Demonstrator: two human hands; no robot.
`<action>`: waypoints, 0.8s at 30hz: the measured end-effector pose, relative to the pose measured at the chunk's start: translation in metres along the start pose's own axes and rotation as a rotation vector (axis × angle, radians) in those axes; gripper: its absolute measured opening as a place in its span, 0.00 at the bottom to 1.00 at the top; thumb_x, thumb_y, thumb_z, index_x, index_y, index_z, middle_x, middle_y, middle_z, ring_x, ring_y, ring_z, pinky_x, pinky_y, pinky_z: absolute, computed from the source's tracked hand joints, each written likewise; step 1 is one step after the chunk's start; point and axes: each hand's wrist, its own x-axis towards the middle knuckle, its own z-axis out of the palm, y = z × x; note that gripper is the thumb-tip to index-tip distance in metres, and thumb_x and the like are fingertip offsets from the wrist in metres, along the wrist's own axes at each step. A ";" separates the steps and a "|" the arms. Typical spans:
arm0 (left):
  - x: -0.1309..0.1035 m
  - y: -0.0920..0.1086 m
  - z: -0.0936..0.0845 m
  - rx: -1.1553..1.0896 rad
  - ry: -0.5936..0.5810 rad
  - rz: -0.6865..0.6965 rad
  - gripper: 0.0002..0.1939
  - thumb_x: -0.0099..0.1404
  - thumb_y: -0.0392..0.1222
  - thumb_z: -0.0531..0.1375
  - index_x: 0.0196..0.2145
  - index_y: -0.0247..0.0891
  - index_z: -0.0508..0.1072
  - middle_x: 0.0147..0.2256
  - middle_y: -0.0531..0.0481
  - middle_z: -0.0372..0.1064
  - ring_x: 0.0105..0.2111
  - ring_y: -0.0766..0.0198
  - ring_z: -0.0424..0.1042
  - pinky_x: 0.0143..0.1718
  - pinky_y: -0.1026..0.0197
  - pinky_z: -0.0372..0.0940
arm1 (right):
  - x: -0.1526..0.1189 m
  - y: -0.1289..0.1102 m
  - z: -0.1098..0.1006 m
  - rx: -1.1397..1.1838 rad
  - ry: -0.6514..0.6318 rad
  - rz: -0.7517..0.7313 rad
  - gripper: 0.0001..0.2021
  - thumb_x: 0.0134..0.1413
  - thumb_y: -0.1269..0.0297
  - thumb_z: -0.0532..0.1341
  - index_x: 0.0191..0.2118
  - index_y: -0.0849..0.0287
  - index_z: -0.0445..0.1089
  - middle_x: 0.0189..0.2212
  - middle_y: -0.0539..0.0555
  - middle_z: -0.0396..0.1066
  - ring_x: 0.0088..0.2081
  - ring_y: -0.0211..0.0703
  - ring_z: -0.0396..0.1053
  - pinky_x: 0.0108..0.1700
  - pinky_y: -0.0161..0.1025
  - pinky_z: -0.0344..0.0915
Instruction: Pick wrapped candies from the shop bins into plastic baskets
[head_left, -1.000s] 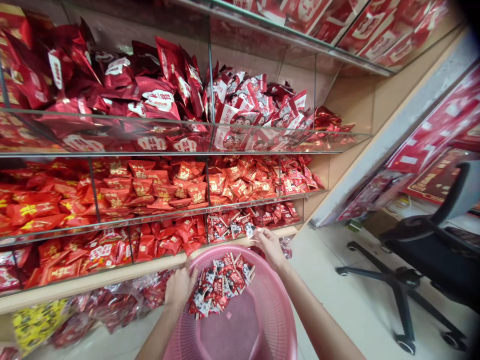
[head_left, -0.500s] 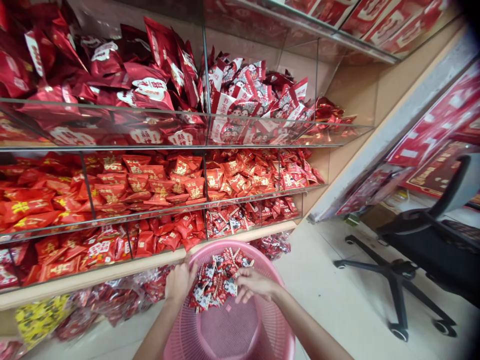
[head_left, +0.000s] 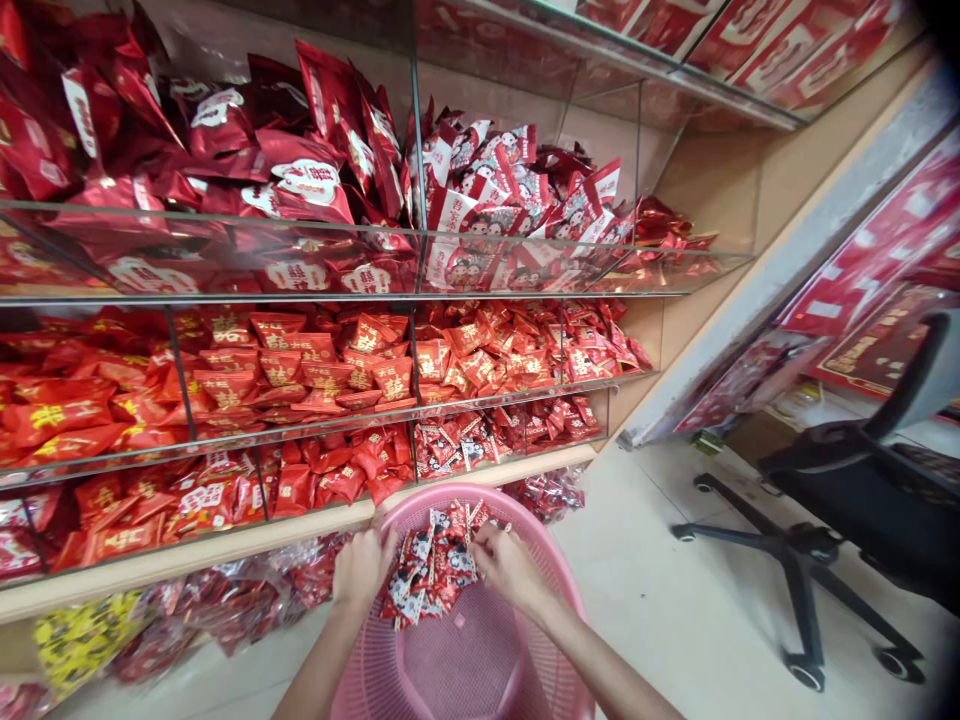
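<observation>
A pink plastic basket stands tilted in front of the shelf's lower edge. Inside it, against the far side, lies a heap of small red, black and white candy packets. My left hand grips the basket's left rim, with the fingers partly hidden. At the right edge of the heap, my right hand has its fingers curled closed against the packets. Whatever is between those fingertips is hidden. The basket's meshed bottom shows below the heap.
Shelves hold red and gold packets, with large dark red bags above. Under the bottom board are clear plastic bags and a yellow package. A black office chair stands on the tiled floor at right.
My right hand has moved slightly, and its fingers have gone from loosely spread to curled closed at the packets. My left hand remains on the basket rim.
</observation>
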 end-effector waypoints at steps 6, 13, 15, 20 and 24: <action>0.001 -0.002 0.003 0.014 0.041 0.035 0.28 0.65 0.51 0.41 0.55 0.31 0.61 0.31 0.37 0.73 0.30 0.54 0.73 0.30 0.60 0.63 | -0.016 -0.022 0.009 -0.176 -0.244 -0.136 0.10 0.52 0.61 0.53 0.27 0.58 0.67 0.21 0.51 0.70 0.28 0.39 0.68 0.29 0.32 0.56; -0.001 0.001 -0.002 -0.001 0.000 0.002 0.27 0.64 0.50 0.43 0.53 0.30 0.63 0.32 0.36 0.73 0.32 0.55 0.73 0.34 0.59 0.63 | -0.016 -0.025 0.016 -0.308 -0.163 -0.009 0.09 0.51 0.66 0.53 0.39 0.59 0.66 0.30 0.56 0.72 0.34 0.44 0.70 0.32 0.34 0.58; -0.001 0.001 -0.003 -0.001 -0.004 -0.002 0.27 0.64 0.50 0.43 0.53 0.30 0.63 0.32 0.36 0.73 0.31 0.55 0.73 0.34 0.59 0.63 | -0.016 -0.024 0.016 -0.375 -0.102 0.019 0.12 0.52 0.68 0.52 0.42 0.60 0.65 0.33 0.59 0.72 0.36 0.46 0.70 0.33 0.35 0.58; -0.002 0.002 -0.003 -0.001 -0.009 -0.003 0.28 0.64 0.50 0.43 0.52 0.28 0.64 0.31 0.35 0.73 0.32 0.54 0.73 0.33 0.60 0.62 | -0.022 -0.028 0.022 -0.364 -0.093 -0.046 0.13 0.56 0.66 0.47 0.39 0.59 0.67 0.30 0.58 0.72 0.33 0.45 0.70 0.33 0.36 0.58; 0.000 -0.001 0.002 0.032 0.026 0.025 0.29 0.64 0.50 0.41 0.55 0.28 0.60 0.30 0.36 0.73 0.31 0.53 0.73 0.31 0.59 0.62 | -0.022 -0.034 0.030 -0.291 -0.362 -0.230 0.11 0.49 0.58 0.55 0.37 0.56 0.68 0.32 0.54 0.72 0.35 0.45 0.69 0.32 0.34 0.59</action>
